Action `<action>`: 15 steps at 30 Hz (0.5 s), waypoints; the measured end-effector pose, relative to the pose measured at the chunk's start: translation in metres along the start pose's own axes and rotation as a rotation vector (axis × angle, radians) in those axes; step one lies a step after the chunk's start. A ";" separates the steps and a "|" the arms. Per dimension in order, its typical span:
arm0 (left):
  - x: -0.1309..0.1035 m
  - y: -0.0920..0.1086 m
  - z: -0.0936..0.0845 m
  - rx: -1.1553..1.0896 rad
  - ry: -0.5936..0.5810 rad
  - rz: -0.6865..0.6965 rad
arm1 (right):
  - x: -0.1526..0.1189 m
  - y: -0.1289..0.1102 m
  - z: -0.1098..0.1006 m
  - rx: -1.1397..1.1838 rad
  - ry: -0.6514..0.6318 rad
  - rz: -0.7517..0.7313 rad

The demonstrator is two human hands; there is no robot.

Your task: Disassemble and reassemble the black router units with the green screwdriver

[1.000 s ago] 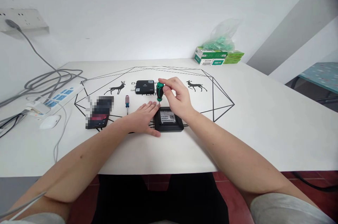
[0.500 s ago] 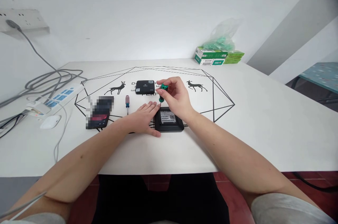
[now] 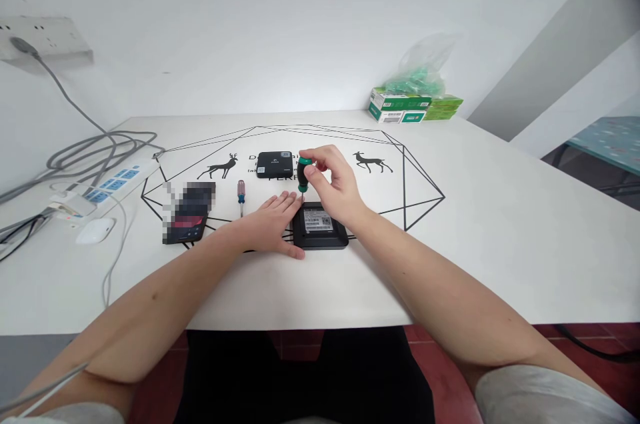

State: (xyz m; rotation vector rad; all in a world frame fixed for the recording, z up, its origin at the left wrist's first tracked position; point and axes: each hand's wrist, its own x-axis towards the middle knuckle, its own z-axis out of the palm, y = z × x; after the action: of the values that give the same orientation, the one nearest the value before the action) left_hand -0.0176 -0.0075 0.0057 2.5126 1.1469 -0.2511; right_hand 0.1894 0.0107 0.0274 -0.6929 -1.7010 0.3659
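Right hand point(image 3: 336, 192) pinched shut on green-handled screwdriver point(image 3: 303, 175), upright over black box point(image 3: 320, 227), frame centre. Left hand point(image 3: 270, 224) flat, open, bracing box edge. Risk: tip slips off, stabs left fingers.

Both forearms bare to above elbow. Short light-grey sleeves at upper arms. Left hand point(image 3: 270, 227) and right hand point(image 3: 337, 187) bare: no gloves, rings or watch visible. Dark trousers below.

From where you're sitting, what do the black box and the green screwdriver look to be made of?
Black box: probably matte plastic, dull black with a pale printed label. Green screwdriver in the right hand: handle looks like plastic or rubber, green and black; its shaft is too hidden to judge.
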 end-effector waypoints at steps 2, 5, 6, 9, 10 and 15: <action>0.000 -0.001 0.001 -0.004 0.009 0.006 | 0.000 0.000 0.000 -0.010 0.008 -0.007; 0.001 -0.003 0.002 -0.009 0.015 0.021 | 0.000 0.000 0.000 0.018 0.028 0.010; 0.001 -0.004 0.002 -0.010 0.013 0.024 | 0.000 0.000 -0.001 0.032 0.031 0.021; 0.002 -0.005 0.003 -0.009 0.014 0.032 | 0.001 0.000 0.000 0.039 0.034 0.038; 0.002 -0.006 0.004 -0.010 0.021 0.036 | 0.001 0.000 0.000 0.032 0.038 0.031; 0.003 -0.009 0.006 -0.004 0.043 0.059 | 0.001 0.001 0.004 0.132 0.047 0.065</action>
State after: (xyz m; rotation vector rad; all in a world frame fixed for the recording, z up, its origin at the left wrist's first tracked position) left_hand -0.0224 -0.0027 -0.0030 2.5551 1.0866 -0.1795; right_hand 0.1854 0.0124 0.0261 -0.6561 -1.5975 0.4994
